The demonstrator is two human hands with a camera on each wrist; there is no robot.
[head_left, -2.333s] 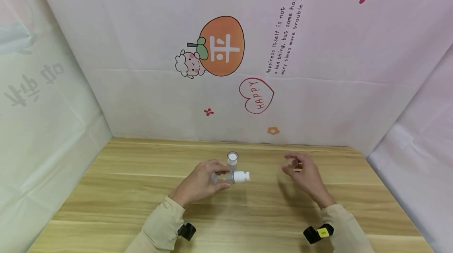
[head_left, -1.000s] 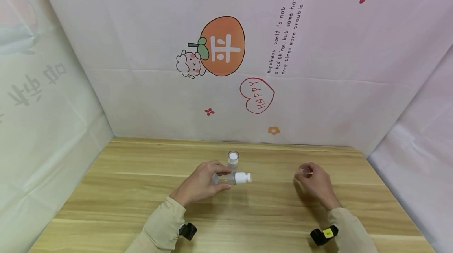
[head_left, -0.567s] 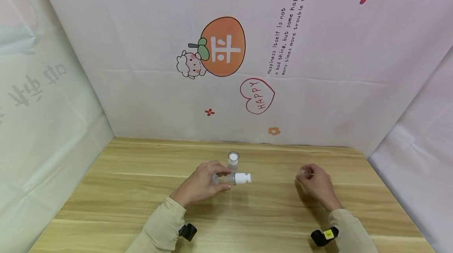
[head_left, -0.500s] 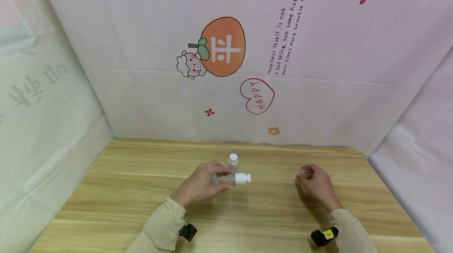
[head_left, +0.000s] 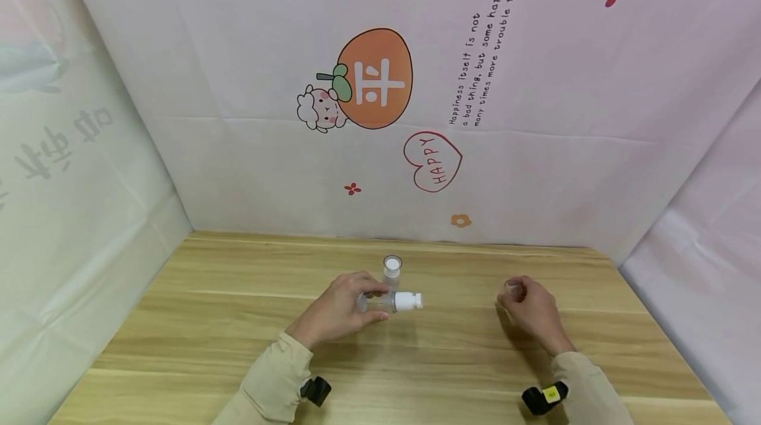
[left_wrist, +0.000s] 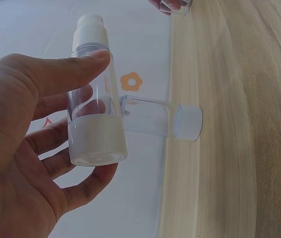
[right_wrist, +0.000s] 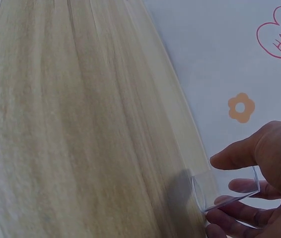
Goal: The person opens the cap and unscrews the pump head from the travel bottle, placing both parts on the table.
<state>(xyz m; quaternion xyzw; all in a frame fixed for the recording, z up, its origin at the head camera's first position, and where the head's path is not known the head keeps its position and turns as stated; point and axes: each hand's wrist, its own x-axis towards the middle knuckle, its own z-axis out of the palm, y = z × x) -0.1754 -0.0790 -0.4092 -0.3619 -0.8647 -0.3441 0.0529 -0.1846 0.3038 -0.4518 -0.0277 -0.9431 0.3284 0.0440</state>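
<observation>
My left hand (head_left: 339, 306) grips a small clear pump bottle (left_wrist: 95, 89) between thumb and fingers. The bottle has a white pump top and a white base, and in the head view it lies sideways with the pump pointing right. Further right, my right hand (head_left: 532, 306) holds a clear cap (right_wrist: 225, 191), with the thumb on one side and the fingers on the other. The cap is low over the tabletop; whether it touches is hard to tell. Just behind the held bottle, a second clear bottle (left_wrist: 148, 116) with a white end stands upright on the table.
The wooden table (head_left: 238, 279) reaches back to a printed cloth wall (head_left: 267, 180). Cloth also hangs on the left and right sides. A black wrist camera (head_left: 315, 390) is strapped at the left sleeve, another black camera (head_left: 542, 398) at the right.
My right hand, with the clear cap, has moved right and toward me, down to the table, since the earliest frame; lately it stays still. The left hand and its bottle have hardly moved.
</observation>
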